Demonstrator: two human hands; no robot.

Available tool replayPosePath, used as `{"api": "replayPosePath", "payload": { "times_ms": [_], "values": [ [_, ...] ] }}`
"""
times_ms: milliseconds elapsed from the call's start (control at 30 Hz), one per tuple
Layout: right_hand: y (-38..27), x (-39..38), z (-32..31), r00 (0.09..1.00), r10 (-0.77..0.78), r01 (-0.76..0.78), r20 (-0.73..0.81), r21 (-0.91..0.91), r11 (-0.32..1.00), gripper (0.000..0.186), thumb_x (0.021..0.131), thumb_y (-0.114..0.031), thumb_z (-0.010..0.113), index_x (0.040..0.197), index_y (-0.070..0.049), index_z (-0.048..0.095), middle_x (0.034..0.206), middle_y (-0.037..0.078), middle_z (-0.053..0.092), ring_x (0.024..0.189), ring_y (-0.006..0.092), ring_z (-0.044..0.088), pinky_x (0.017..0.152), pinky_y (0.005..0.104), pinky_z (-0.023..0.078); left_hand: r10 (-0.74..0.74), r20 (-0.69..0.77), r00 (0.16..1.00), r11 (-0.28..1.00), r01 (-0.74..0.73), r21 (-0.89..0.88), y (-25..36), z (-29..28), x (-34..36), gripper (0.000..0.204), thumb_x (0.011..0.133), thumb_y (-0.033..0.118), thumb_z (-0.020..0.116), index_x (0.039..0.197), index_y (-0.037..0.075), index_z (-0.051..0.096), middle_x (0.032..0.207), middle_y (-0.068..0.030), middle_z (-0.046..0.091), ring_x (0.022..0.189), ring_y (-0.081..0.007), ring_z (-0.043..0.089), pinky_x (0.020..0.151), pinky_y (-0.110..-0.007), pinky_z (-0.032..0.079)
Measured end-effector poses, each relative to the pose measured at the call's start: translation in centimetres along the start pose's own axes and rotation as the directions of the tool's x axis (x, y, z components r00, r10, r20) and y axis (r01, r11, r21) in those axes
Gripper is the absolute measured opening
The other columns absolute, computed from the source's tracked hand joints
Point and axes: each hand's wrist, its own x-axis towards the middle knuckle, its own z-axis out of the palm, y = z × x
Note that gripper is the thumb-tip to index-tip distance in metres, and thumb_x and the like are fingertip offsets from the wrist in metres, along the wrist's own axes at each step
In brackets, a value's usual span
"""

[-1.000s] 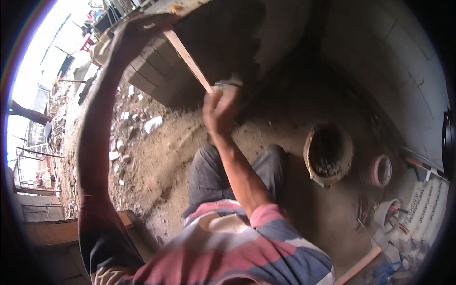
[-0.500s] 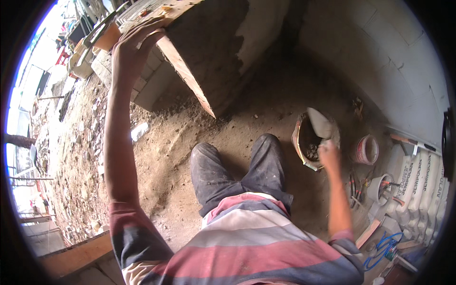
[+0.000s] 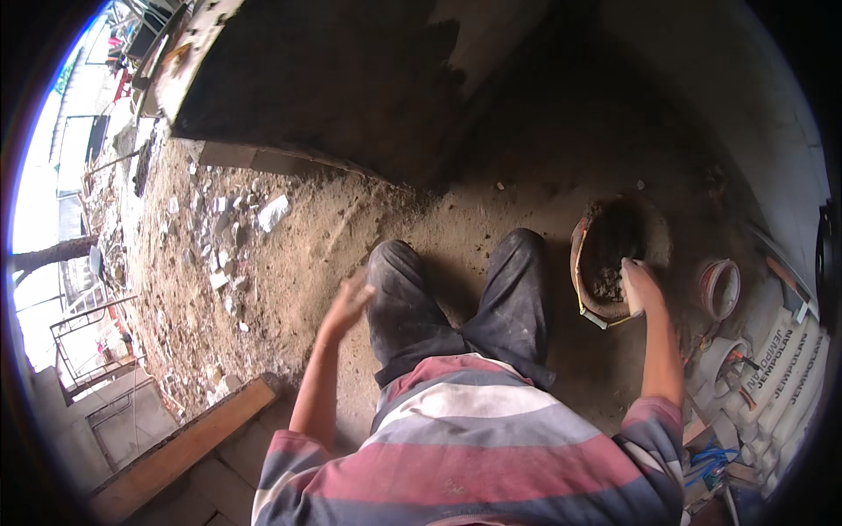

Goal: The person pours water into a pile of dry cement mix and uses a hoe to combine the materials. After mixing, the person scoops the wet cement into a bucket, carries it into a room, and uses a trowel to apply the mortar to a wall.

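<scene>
My left hand [image 3: 351, 298] is beside my left knee, blurred, fingers loosely apart with nothing visible in them. My right hand [image 3: 640, 285] is closed on the trowel at the round bucket [image 3: 579, 263] to the right of my knees; the blade is mostly hidden in the bucket's dark, lumpy mortar. A smaller pale reddish bucket [image 3: 720, 289] stands farther right.
A dark, partly plastered wall [image 3: 316, 79] is ahead. Rubble [image 3: 224, 263] covers the dirt at left, with a wooden plank [image 3: 202, 430] lower left. White sacks [image 3: 789, 377], tools and blue cord [image 3: 710, 460] lie at right, beside a block wall [image 3: 763, 131].
My left hand has let go of the wooden strip and dropped beside my knee. My right hand moved from the strip to the bucket, where the trowel has gone lower inside.
</scene>
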Motion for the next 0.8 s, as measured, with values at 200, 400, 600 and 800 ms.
{"api": "replayPosePath", "payload": {
  "times_ms": [200, 400, 600, 800],
  "values": [
    [4.2, -4.7, 0.5, 0.945, -0.239, 0.246, -0.225, 0.003, 0.969, 0.045, 0.097, -0.048, 0.057, 0.116, -0.007, 0.057, 0.085, 0.014, 0.065, 0.072, 0.0270, 0.066, 0.061, 0.0438, 0.052, 0.000, 0.112, 0.994, 0.992, -0.014, 0.123, 5.2, 4.5, 2.8, 0.093, 0.086, 0.055, 0.070, 0.157, 0.014, 0.027, 0.160, -0.0286, 0.021, 0.150, -0.0489, 0.003, 0.121, -0.048, 0.016],
    [-3.2, -10.3, 0.3, 0.718, -0.493, -0.066, -0.492, -0.753, 0.655, 0.037, 0.097, -0.034, 0.052, 0.119, -0.006, 0.064, 0.102, 0.026, 0.069, 0.102, 0.0441, 0.064, 0.090, 0.0551, 0.048, -0.033, 0.080, 0.996, 0.990, 0.022, 0.140, 4.0, 4.7, 3.9, 0.102, 0.079, 0.054, 0.078, 0.159, 0.024, 0.021, 0.156, -0.0419, 0.003, 0.150, -0.0483, 0.007, 0.118, -0.049, 0.024],
    [-2.1, -4.9, -1.4, 0.870, -0.411, 0.032, -0.274, -0.799, 0.600, 0.034, 0.091, -0.022, 0.054, 0.115, -0.002, 0.067, 0.105, 0.025, 0.069, 0.101, 0.0415, 0.066, 0.090, 0.0488, 0.052, -0.035, -0.012, 0.999, 0.986, 0.037, 0.161, 3.5, 5.4, 4.3, 0.103, 0.078, 0.054, 0.079, 0.159, 0.029, 0.020, 0.155, -0.0430, 0.002, 0.148, -0.0522, 0.013, 0.115, -0.050, 0.030],
    [-2.8, -5.5, -4.5, 0.765, -0.502, -0.068, -0.404, -0.825, 0.560, 0.034, 0.088, -0.012, 0.047, 0.109, -0.001, 0.072, 0.119, 0.021, 0.067, 0.116, 0.0403, 0.062, 0.098, 0.0482, 0.049, -0.001, -0.033, 0.999, 0.995, 0.004, 0.103, 3.2, 5.5, 3.0, 0.099, 0.080, 0.050, 0.077, 0.158, 0.023, 0.023, 0.157, -0.0382, 0.010, 0.149, -0.0481, 0.015, 0.117, -0.049, 0.027]
  ]
}}
